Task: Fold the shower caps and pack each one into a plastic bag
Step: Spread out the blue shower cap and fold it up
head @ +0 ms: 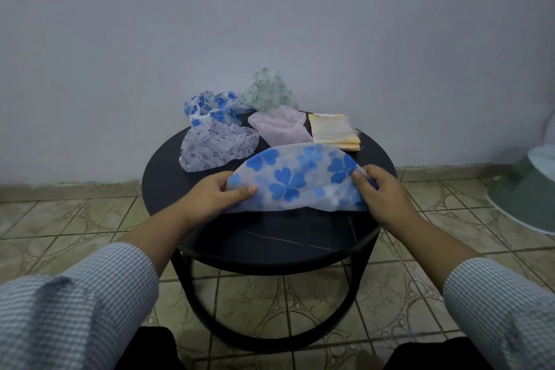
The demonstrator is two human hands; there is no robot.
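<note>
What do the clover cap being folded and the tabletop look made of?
Clover cap: looks like thin non-woven or soft plastic film, matte and translucent; it creases limply where the left hand and right hand pinch its ends. Tabletop: dark, smooth and faintly glossy with pale vein lines, possibly marble-look stone or laminate; cannot tell which.

No text, label, brand, number or sign can be read anywhere. The yellow-edged stack of plastic bags (333, 131) at the back of the surface (270, 234) carries faint print, but it is too small and blurred to make out. The shower caps bear only patterns, such as the blue clover cap (300, 179).
</note>
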